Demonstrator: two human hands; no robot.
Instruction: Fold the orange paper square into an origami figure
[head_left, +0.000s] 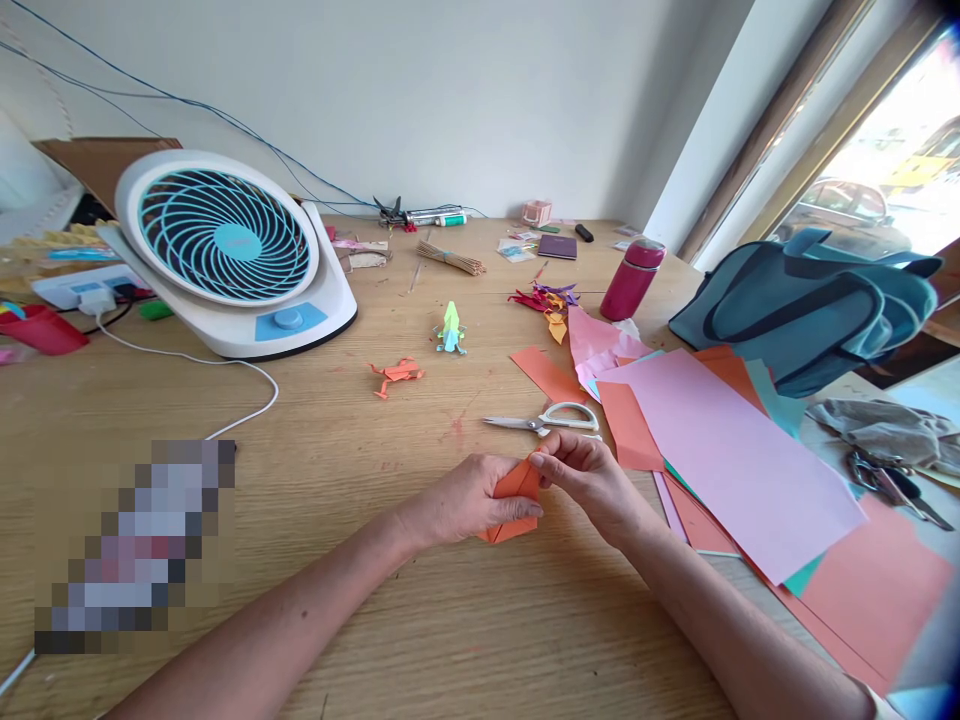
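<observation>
White-handled scissors (538, 424) lie just ahead, a smooth pink sheet (742, 450) to the right; over the wood-grained table (420, 640), the left hand (471, 502) clamps folded orange paper (516, 484), thumb across it, while the right hand (592, 482) pinches its upper corner!

A magenta bottle (632, 284) stands between a fan (240, 245) and bag (814, 312).

Brightly lit by daylight from the window (919, 95) at right, overexposed to near white in the glass. Softly shaded across the tabletop (337, 450), darker beneath the forearms (330, 600). Stretched toward the edges by wide-angle distortion, darkened at the upper right corner, blurred at lower right. Masked by coarse pixelation at lower left. Reasonably sharp around the fingers (517, 509) and orange paper (514, 484).
</observation>
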